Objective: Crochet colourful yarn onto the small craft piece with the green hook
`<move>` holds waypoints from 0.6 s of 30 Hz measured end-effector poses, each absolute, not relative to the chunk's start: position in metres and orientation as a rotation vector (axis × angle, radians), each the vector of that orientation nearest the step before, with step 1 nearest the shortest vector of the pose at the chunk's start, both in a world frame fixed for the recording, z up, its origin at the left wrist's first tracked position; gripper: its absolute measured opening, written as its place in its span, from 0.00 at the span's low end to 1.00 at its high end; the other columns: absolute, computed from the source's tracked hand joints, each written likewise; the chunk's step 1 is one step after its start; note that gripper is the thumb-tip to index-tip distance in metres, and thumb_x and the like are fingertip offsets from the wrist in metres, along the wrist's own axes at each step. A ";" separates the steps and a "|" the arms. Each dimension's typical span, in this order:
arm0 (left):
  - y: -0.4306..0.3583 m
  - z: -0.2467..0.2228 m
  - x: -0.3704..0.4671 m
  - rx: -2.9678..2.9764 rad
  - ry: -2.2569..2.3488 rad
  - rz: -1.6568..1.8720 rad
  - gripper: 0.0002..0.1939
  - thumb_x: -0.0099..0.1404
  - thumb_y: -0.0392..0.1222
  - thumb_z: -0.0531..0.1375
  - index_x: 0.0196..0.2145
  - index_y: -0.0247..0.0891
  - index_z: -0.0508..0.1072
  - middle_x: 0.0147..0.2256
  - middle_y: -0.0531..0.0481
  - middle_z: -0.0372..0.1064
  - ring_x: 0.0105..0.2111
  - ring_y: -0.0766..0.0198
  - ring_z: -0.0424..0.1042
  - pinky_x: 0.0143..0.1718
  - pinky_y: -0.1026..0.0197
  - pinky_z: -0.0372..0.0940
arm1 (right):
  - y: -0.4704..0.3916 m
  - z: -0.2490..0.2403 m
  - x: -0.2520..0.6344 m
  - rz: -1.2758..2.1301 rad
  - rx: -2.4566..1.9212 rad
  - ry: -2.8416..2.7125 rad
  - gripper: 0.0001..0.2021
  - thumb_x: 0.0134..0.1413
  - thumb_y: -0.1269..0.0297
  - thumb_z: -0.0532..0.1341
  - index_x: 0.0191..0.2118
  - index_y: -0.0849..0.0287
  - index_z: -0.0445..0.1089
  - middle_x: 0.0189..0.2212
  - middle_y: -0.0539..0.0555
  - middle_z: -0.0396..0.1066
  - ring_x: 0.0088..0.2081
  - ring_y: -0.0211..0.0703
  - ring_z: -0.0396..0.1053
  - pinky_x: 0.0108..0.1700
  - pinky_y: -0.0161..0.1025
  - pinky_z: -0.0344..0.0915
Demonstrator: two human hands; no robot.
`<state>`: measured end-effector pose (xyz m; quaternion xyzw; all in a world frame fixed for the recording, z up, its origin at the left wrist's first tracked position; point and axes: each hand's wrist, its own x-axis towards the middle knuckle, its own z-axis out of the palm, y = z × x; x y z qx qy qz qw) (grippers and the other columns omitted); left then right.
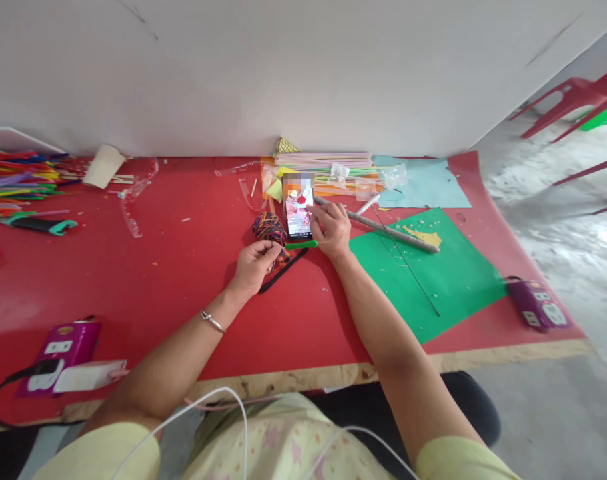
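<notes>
My left hand (256,267) is closed in a pinch on one end of a short green pipe cleaner (302,245), which points to the right. The far end of this pipe cleaner stops just beside my right hand (332,230). With fingers partly stretched out, that hand reaches the lit screen of a smartphone (299,220), which stands upright or leans back. A ball of multicoloured yarn (268,227) sits behind my left hand, left of the phone. Below the pipe cleaner lies a black strip (283,272), partly hidden by my left hand.
Right of my hands, a grey rod (403,239) and a thin dark wire (413,277) cross a green sheet (433,313). Pale sticks (328,160) lie along the wall. Colourful pipe cleaners (18,177) and a paper cup (104,165) are at left. Purple boxes (76,337) flank the red table.
</notes>
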<state>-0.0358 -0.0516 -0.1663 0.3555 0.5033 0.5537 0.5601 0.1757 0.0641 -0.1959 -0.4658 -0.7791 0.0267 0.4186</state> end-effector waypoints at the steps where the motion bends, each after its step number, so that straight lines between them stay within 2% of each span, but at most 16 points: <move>1: -0.051 -0.166 -0.036 0.839 1.186 1.306 0.24 0.51 0.59 0.79 0.31 0.37 0.80 0.22 0.51 0.73 0.17 0.73 0.56 0.18 0.65 0.44 | 0.064 -0.196 0.176 0.064 -1.170 -1.957 0.19 0.70 0.63 0.57 0.56 0.49 0.84 0.43 0.59 0.78 0.46 0.57 0.72 0.55 0.58 0.74; 7: -0.051 -0.168 -0.036 0.834 1.195 1.307 0.24 0.50 0.60 0.80 0.31 0.37 0.81 0.22 0.51 0.72 0.18 0.73 0.56 0.18 0.65 0.44 | 0.062 -0.192 0.175 0.011 -1.161 -1.988 0.19 0.70 0.64 0.57 0.56 0.49 0.84 0.43 0.59 0.78 0.47 0.57 0.71 0.55 0.57 0.74; 11: -0.051 -0.168 -0.036 0.838 1.201 1.305 0.24 0.51 0.59 0.79 0.31 0.37 0.81 0.22 0.51 0.72 0.18 0.72 0.56 0.18 0.64 0.44 | 0.060 -0.187 0.174 -0.001 -1.133 -2.057 0.18 0.69 0.63 0.60 0.58 0.45 0.83 0.55 0.59 0.76 0.60 0.61 0.69 0.65 0.63 0.70; 14: -0.052 -0.168 -0.036 0.841 1.195 1.300 0.23 0.52 0.58 0.79 0.31 0.37 0.81 0.22 0.52 0.72 0.18 0.73 0.56 0.19 0.64 0.44 | 0.059 -0.185 0.172 0.016 -1.126 -2.104 0.18 0.69 0.60 0.62 0.59 0.43 0.81 0.66 0.57 0.70 0.71 0.66 0.60 0.73 0.67 0.63; 16: -0.052 -0.167 -0.036 0.841 1.196 1.299 0.23 0.51 0.59 0.79 0.31 0.37 0.81 0.22 0.52 0.72 0.18 0.73 0.56 0.19 0.64 0.43 | 0.058 -0.183 0.171 0.039 -1.135 -2.112 0.17 0.69 0.58 0.62 0.59 0.43 0.81 0.70 0.55 0.67 0.74 0.68 0.56 0.75 0.69 0.60; 18: -0.052 -0.167 -0.035 0.838 1.200 1.303 0.24 0.51 0.59 0.79 0.30 0.37 0.81 0.22 0.51 0.72 0.18 0.73 0.56 0.18 0.64 0.43 | 0.058 -0.183 0.171 0.050 -1.141 -2.081 0.17 0.70 0.58 0.62 0.59 0.44 0.80 0.70 0.56 0.67 0.75 0.68 0.57 0.76 0.70 0.59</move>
